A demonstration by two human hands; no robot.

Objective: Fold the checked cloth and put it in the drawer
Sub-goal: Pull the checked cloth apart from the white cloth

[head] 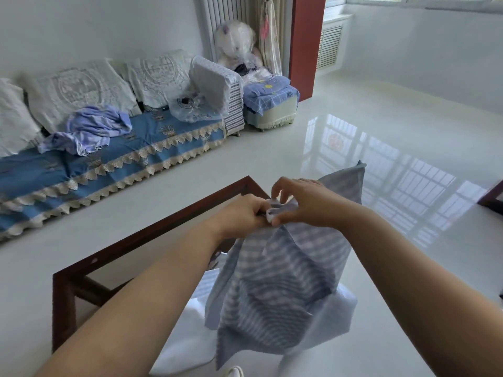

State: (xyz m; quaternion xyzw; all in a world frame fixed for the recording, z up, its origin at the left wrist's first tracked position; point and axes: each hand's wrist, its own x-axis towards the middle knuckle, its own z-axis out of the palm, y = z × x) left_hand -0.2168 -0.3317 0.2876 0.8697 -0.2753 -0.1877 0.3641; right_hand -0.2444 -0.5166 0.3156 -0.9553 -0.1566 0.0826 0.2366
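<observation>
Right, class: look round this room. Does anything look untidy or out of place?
Yes. A crumpled lilac cloth lies in a loose heap on the sofa, unfolded. The checked cloth is merely mid-fold, hanging from the left hand and right hand.

I see the checked cloth (275,289) hanging at lower centre from my hands, left (245,213) touching right (307,202), above the desk (152,232). A sofa (109,151) fills the left, crumpled clothes (92,129) on it; a stool (269,104) stands right of it.
</observation>
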